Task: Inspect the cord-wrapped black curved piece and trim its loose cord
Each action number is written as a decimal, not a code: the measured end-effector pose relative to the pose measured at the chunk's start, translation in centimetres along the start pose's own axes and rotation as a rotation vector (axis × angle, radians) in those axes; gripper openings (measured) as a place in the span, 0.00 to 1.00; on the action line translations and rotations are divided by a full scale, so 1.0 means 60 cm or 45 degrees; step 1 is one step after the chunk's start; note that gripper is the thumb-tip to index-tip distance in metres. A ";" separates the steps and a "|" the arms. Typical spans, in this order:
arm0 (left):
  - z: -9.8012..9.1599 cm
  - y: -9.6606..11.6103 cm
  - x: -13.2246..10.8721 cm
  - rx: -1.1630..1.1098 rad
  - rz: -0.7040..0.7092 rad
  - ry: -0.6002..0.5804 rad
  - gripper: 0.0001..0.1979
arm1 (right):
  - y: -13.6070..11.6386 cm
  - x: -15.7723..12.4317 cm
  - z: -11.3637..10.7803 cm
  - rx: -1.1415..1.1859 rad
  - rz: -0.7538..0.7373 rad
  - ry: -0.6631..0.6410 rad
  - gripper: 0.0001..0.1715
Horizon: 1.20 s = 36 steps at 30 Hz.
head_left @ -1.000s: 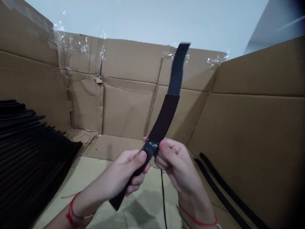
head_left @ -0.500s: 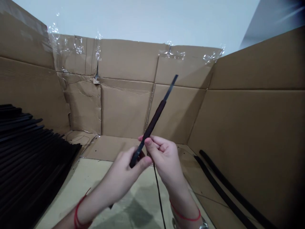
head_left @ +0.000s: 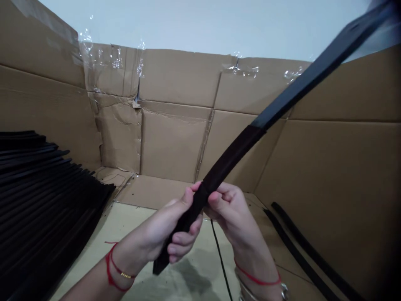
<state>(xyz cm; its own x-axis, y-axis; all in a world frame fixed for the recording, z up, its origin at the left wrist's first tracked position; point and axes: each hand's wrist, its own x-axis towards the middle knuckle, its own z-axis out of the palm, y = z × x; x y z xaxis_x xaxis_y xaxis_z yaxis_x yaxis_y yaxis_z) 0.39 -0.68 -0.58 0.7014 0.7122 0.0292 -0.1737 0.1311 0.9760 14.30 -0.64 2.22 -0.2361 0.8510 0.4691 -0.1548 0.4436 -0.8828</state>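
Note:
Both my hands hold one long black strap [head_left: 238,150] inside a big cardboard box. My left hand [head_left: 169,228] grips its lower end, fingers wrapped around it. My right hand [head_left: 233,211] pinches it just above, thumb on the strap's edge. The strap rises diagonally to the upper right corner of the view; its lower part looks matte and fuzzy, its upper part smoother and blurred. Red string bracelets sit on both wrists.
A thick stack of black strips [head_left: 40,196] fills the left side of the box. Two long black strips [head_left: 300,255] lie along the right wall's base. A thin black line [head_left: 221,259] lies on the floor. Taped cardboard walls [head_left: 172,125] enclose everything.
The strap has swung from pointing up at the back wall toward the upper right and nearer the camera, turning from edge-on to broadside. My left hand has regripped lower on it.

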 end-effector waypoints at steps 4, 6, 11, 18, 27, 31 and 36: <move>0.007 -0.006 0.000 0.536 0.502 0.581 0.27 | -0.009 -0.007 0.013 -0.118 -0.176 0.384 0.18; 0.002 -0.008 0.001 0.660 0.615 0.620 0.25 | -0.012 -0.011 0.014 -0.132 -0.156 0.350 0.18; -0.012 -0.014 0.013 0.244 0.290 -0.057 0.31 | -0.008 -0.013 0.012 -0.201 -0.219 0.399 0.17; 0.007 -0.004 -0.009 0.068 0.114 -0.055 0.32 | -0.008 -0.012 0.001 0.059 0.035 0.088 0.26; 0.002 -0.007 0.007 0.071 0.442 0.043 0.23 | 0.008 0.001 0.003 0.216 0.095 0.005 0.23; -0.009 -0.004 0.010 0.085 0.451 0.048 0.26 | 0.010 0.003 0.000 0.037 -0.091 0.260 0.20; -0.013 -0.005 0.009 0.047 0.200 0.152 0.29 | 0.006 -0.002 0.006 0.023 0.011 0.014 0.27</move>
<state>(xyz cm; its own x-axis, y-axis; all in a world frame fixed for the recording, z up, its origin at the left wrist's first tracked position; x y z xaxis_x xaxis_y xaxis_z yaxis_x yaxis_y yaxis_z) 0.29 0.21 -1.04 0.5806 0.7987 0.1583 -0.2479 -0.0118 0.9687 13.92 -0.69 1.87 -0.2273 0.8579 0.4609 -0.1700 0.4310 -0.8862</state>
